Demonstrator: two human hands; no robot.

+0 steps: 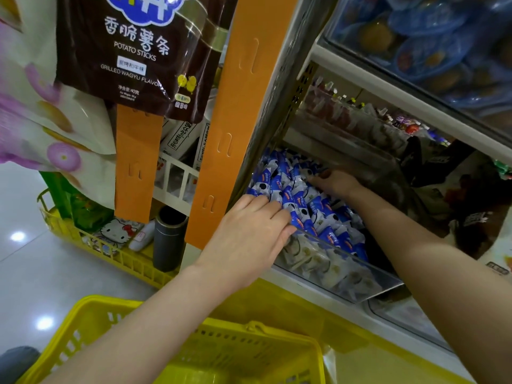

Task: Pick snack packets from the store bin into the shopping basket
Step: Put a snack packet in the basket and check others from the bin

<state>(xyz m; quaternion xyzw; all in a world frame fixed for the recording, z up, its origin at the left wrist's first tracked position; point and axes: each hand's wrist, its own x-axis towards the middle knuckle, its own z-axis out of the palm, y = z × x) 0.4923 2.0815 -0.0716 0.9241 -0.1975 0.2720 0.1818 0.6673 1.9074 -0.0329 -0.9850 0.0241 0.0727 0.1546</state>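
A clear plastic store bin (357, 284) on a low shelf holds several small blue-and-white snack packets (327, 214). My left hand (249, 234) reaches in at the bin's near left, fingers curled down over packets at its front edge. My right hand (336, 182) is deeper in the bin at the far side, fingers bent on the packets; what it holds is hidden. A yellow shopping basket (210, 353) stands below my arms at the bottom of the view, its handle up.
An orange display strip (235, 120) and a brown potato-sticks bag (133, 56) hang to the left of the shelf. Another yellow basket (110, 256) with goods sits on the floor at left. Upper shelves carry more bins of packets (415, 31).
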